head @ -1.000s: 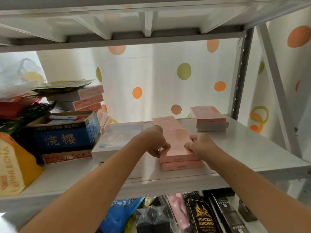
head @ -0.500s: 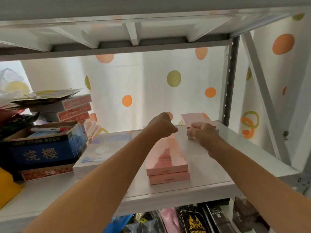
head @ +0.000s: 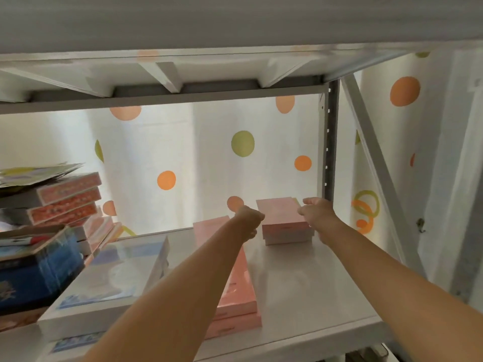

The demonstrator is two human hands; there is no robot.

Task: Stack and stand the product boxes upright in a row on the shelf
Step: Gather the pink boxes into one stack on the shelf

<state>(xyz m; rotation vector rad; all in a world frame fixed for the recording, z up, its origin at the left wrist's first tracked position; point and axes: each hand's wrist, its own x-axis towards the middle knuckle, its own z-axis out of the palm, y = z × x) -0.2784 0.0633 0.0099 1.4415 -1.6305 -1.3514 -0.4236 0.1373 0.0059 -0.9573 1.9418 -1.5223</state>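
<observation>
A small stack of flat pink boxes (head: 283, 220) lies at the back of the white shelf (head: 308, 288), near the right post. My left hand (head: 249, 218) reaches to the stack's left side with fingers curled, holding nothing that I can see. My right hand (head: 317, 211) hovers at the stack's right side, fingers apart. Two longer pink boxes (head: 240, 296) lie stacked flat at the shelf's front, partly under my left forearm. Another pink box (head: 209, 228) lies behind them.
A large white flat box (head: 109, 283) lies left of the pink ones. Further left stand a blue carton (head: 36, 273) and a pile of orange-patterned boxes (head: 68, 202). A grey upright post (head: 329, 142) bounds the shelf's right rear. Spotted curtain hangs behind.
Both hands let go of the front pink stack and reached back to the small stack near the post. The camera tilted upward and moved closer.
</observation>
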